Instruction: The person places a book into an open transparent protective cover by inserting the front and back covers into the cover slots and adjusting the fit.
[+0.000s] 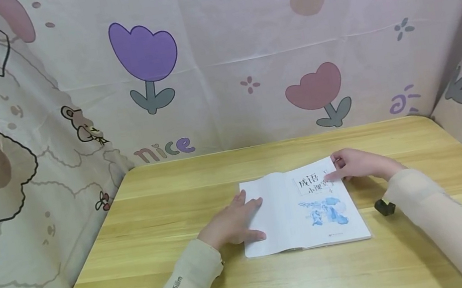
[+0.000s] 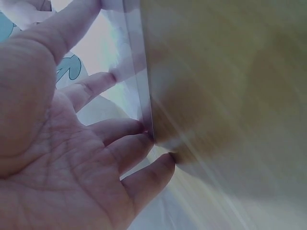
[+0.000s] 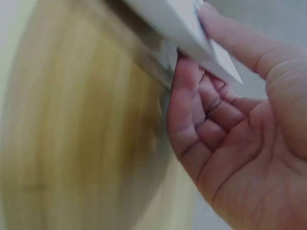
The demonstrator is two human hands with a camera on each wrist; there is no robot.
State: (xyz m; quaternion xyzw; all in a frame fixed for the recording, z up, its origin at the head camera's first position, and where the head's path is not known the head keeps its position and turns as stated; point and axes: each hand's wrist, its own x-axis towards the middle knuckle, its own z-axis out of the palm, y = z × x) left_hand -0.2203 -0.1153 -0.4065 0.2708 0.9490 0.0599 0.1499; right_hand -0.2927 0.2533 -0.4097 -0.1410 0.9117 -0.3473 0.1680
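An open book [image 1: 285,213] lies on the wooden table. Its left side is blank white; the right page [image 1: 335,228] carries Chinese characters and a blue illustration. My left hand [image 1: 231,222] rests on the book's left edge with fingers spread. The left wrist view shows that hand's straight fingertips [image 2: 165,165] at the book's edge and close over the table. At the top right corner, my right hand [image 1: 359,165] pinches the pages. From the right wrist, the thumb [image 3: 235,36] is seen over the white page corner [image 3: 225,64], with the fingers curled beneath it.
Bare wooden tabletop [image 1: 169,214] surrounds the book. A patterned cloth [image 1: 218,65] hangs behind the table, and more of it drapes along the left and right sides. A small black object [image 1: 384,207] shows at the right sleeve's cuff.
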